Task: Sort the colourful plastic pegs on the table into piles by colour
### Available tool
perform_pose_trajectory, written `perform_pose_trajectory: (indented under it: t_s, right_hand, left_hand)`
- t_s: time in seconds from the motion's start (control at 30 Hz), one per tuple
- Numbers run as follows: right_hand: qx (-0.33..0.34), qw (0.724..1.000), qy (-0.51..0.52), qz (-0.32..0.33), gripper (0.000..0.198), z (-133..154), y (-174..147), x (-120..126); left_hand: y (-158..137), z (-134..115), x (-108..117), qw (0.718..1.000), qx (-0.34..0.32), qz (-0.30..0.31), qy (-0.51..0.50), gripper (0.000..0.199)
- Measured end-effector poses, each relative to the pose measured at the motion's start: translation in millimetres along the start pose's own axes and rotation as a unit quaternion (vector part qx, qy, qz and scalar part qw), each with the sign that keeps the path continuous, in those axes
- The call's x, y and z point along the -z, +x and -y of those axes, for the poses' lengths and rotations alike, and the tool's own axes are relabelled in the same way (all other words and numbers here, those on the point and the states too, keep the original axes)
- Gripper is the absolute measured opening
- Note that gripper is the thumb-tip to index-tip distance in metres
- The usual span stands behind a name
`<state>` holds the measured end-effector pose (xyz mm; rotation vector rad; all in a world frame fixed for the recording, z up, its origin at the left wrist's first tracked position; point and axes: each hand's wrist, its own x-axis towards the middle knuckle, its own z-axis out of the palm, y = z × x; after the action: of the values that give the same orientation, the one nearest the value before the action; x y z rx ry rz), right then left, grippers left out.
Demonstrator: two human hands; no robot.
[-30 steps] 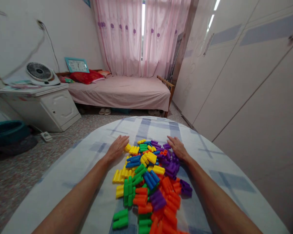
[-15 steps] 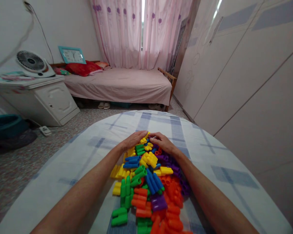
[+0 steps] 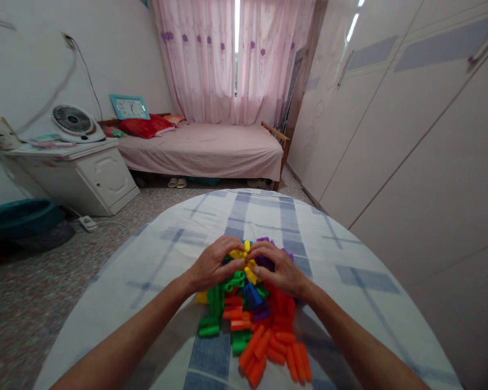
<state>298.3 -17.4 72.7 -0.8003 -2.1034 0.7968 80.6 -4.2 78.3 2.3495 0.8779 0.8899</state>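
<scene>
A pile of plastic building blocks shaped like joined tubes lies in front of me. My left hand [image 3: 217, 264] is curled over its left side, thumb and fingers closed round yellow blocks [image 3: 236, 253]. Opposite it, my right hand [image 3: 280, 268] bends its fingers and thumb round yellow blocks [image 3: 251, 273] in the middle. The fingertips of both hands almost meet there and partly hide the pieces. Green blocks [image 3: 215, 301] lie below my left hand, orange blocks [image 3: 282, 303] below my right. A blue block [image 3: 252, 295] and purple blocks [image 3: 287, 253] show around them.
The blocks rest on a round table with a white and blue checked cloth [image 3: 154, 260]. Beyond stand a bed [image 3: 203, 146] and, at left, a cabinet [image 3: 101, 181] with a fan [image 3: 75, 120]. A teal basin [image 3: 22, 216] is on the floor. Wardrobe doors [image 3: 410, 162] line the right.
Both hands have drawn back toward me from the far end of the pile and curled in over the yellow blocks. Near orange blocks lie more spread out. The camera view has tilted up slightly.
</scene>
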Motion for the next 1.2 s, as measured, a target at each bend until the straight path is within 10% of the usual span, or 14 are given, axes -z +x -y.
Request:
perform_pose_trajectory:
  t_s: [0.17,0.37,0.63,0.9,1.2]
  right_hand:
    - [-0.001,0.997,-0.059,-0.042,0.021,22,-43,-4]
    - [-0.221,0.908,-0.183,-0.304,0.042,-30,-88,-5]
    - [-0.244,0.914,-0.09,-0.31,0.051,-43,-71,-46]
    - [-0.202,0.915,-0.005,-0.35,0.033,-30,-41,-48]
    - [-0.069,0.976,-0.027,-0.207,0.036,18,-57,-35]
  left_hand:
    - [-45,-11,-5,0.997,-0.03,-0.029,0.066,0.027]
    - [-86,45,-23,0.945,0.19,-0.186,0.189,0.039]
    - [-64,44,-60,0.935,0.26,-0.239,0.029,0.044]
    - [-18,-6,-66,0.958,0.158,-0.234,-0.044,0.029]
    - [-24,-35,-52,0.993,0.012,-0.114,0.0,0.033]
